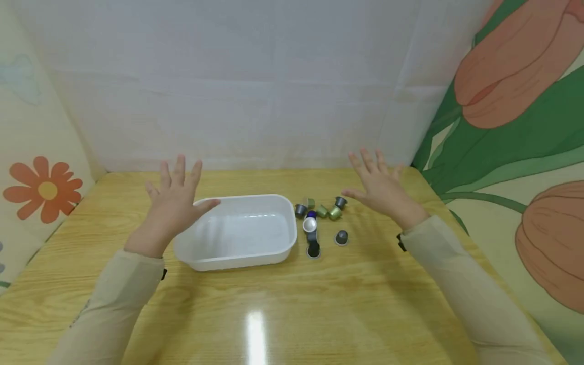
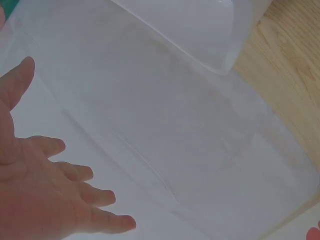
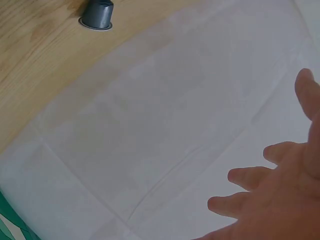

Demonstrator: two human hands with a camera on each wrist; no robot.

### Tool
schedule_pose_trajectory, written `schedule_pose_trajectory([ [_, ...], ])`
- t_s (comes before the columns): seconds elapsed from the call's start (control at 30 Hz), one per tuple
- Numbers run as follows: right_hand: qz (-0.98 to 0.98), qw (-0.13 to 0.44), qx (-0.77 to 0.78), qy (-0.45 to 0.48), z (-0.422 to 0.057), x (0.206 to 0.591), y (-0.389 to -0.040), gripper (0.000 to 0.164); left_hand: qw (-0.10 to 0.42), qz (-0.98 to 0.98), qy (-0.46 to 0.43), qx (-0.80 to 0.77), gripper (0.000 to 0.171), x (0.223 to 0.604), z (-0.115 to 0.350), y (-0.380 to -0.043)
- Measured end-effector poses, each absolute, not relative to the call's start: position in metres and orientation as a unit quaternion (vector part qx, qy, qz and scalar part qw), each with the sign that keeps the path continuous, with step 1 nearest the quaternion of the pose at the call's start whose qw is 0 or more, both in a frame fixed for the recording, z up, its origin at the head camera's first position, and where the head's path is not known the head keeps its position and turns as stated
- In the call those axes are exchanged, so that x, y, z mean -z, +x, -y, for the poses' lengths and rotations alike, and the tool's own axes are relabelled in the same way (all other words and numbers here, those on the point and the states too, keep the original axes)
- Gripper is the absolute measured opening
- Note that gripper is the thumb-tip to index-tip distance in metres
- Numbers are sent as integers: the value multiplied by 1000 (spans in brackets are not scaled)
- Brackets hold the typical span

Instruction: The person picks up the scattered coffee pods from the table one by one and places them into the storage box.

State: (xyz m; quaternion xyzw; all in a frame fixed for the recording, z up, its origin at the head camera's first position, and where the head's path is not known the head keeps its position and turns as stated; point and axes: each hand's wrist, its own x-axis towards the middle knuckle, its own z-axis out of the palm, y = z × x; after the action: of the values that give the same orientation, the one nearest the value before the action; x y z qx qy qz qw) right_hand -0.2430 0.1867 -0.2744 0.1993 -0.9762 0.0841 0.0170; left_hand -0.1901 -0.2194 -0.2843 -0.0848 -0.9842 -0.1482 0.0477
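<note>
My left hand (image 1: 171,210) is raised with its fingers spread, and its thumb overlaps the left end of a white plastic tub (image 1: 246,260) in the head view. On the other side my right hand (image 1: 382,190) is also held up, fingers apart and holding nothing. Between that hand and the tub lies a loose group of coffee capsules, among them green ones (image 1: 335,213), a dark one (image 1: 313,249) and a silver-faced one (image 1: 309,224). A separate dark grey capsule (image 1: 341,237) stands nearer the front. In the right wrist view one grey capsule (image 3: 98,15) shows at the top.
Everything stands on a wood-grain table (image 1: 292,314). A white cloth (image 1: 255,101) hangs behind its back edge. Flower-patterned panels (image 1: 497,167) close in the right side, with another (image 1: 41,132) on the left.
</note>
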Motion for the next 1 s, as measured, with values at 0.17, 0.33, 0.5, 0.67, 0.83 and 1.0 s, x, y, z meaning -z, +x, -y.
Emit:
schedule_pose_trajectory([
  [0.17,976,11,-85,202,-188,276,-241,88,53,983,-92,148,88,286,220,-189],
  [0.33,974,15,-99,204,-188,276,-241,86,60,981,-99,156,83,289,224,-187],
  [0.5,969,20,-135,204,-187,276,-238,83,65,978,-127,153,79,297,234,-182],
  [0.67,963,52,-152,215,-188,280,-234,80,36,978,-134,157,80,307,243,-175],
  [0.83,953,77,-195,220,-188,288,-233,73,-2,974,-112,195,83,318,254,-174],
  [1.0,939,88,-251,219,-189,297,-229,60,-45,964,-91,246,88,329,265,-175],
])
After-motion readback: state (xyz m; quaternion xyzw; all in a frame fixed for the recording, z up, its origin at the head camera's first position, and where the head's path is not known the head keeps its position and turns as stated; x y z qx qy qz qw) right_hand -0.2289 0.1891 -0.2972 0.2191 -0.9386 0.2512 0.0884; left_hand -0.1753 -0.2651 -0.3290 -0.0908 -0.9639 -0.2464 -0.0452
